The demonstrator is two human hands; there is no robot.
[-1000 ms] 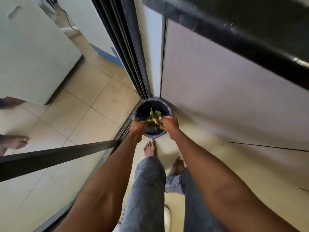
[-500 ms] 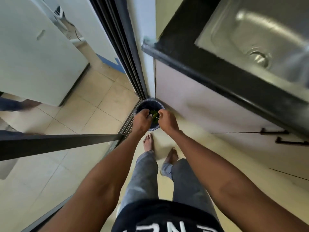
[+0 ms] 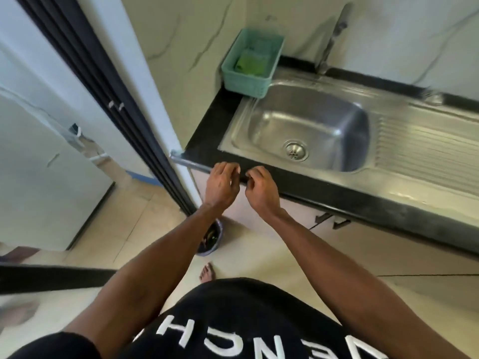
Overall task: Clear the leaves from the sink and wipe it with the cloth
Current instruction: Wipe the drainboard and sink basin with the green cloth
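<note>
Both hands hang side by side just in front of the desk's (image 3: 207,149) black front edge, near its left corner. The left hand (image 3: 221,186) has its grip loosely open, fingers half curled, holding nothing; the right hand (image 3: 261,190) has a similarly slack, curled grip, also with nothing in it.

The sink (image 3: 308,130) lies ahead and to the right of both, its long axis running left to right along the desk, so the right hand is the nearer one. No leaves show in the basin; some green sits in the bin (image 3: 211,238) on the floor below the left arm, so clearing looks done.

The likeliest cloth is the green thing in the teal basket (image 3: 252,60) at the sink's far left corner, though it is too blurred to be sure. It lies straight ahead of the left hand, across open desk, with the wall close on the left and the tap (image 3: 331,40) to its right.
</note>
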